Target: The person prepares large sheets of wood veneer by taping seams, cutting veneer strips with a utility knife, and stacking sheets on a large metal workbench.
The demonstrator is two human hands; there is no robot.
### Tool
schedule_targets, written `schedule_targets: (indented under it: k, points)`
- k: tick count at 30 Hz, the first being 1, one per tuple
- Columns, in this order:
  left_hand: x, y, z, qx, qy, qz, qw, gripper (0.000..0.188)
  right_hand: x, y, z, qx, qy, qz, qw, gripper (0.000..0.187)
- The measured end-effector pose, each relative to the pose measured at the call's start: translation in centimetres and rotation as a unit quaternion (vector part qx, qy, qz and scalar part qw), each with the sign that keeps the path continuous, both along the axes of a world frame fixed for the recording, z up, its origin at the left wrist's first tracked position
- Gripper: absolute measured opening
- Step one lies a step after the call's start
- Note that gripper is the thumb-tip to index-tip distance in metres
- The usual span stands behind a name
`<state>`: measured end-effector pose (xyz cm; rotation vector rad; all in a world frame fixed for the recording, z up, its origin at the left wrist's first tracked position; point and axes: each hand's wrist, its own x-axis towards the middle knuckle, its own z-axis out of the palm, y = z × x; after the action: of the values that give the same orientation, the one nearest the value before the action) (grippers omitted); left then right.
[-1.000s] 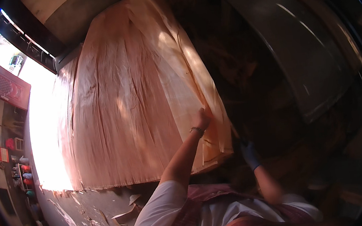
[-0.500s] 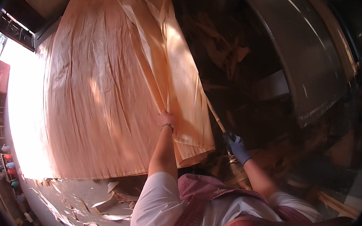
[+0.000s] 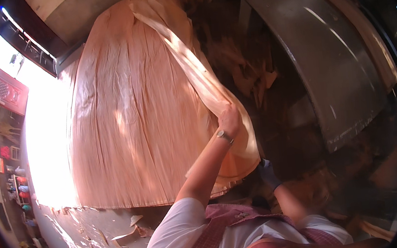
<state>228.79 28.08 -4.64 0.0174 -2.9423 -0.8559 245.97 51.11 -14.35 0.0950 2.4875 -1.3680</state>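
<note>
A broad stack of thin, peach-coloured wood veneer sheets (image 3: pixel 125 117) lies in front of me, wrinkled along its length. The top sheet's right edge (image 3: pixel 193 71) is lifted and folded over in a long curl. My left hand (image 3: pixel 229 119), bare with a watch at the wrist, grips this curl from above. My right hand (image 3: pixel 269 173) wears a blue glove and sits low beside the stack's near right corner. It is blurred and dark, its fingers closed near a small dark object partly hidden by the sheet's edge.
To the right stands a large dark grey panel (image 3: pixel 327 57) with light scuffs. Torn veneer scraps (image 3: pixel 251 77) lie in the shadowed gap between. More pale strips (image 3: pixel 75 243) litter the floor at the lower left. A red door panel (image 3: pixel 3 86) and shelf items (image 3: pixel 23 188) are at far left.
My left hand has moved right, carrying the veneer fold over toward the stack's right edge. My right hand has dropped slightly nearer; the thin stick it held is now out of sight.
</note>
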Motion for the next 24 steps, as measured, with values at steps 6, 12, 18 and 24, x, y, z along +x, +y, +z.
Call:
schedule_targets:
  k: [6,12,18,24]
  points:
    - [-4.7,8.2,5.4,-0.101,-0.009,-0.021,0.995,0.025,-0.2,4.7,2.0,0.219,0.282,0.131,0.925,0.022]
    - [-9.1,16.0,14.1,-0.080,0.028,-0.005,0.996,0.023,-5.0,11.1,10.1,0.104,0.335,0.185,0.918,0.017]
    - [-13.0,24.1,22.8,-0.068,0.136,-0.037,0.988,0.019,-8.6,17.3,23.7,-0.207,0.051,0.003,0.977,0.019]
    - [-16.2,34.1,27.9,-0.093,0.150,-0.066,0.982,0.021,-9.6,25.0,30.7,-0.315,-0.101,-0.053,0.942,0.027]
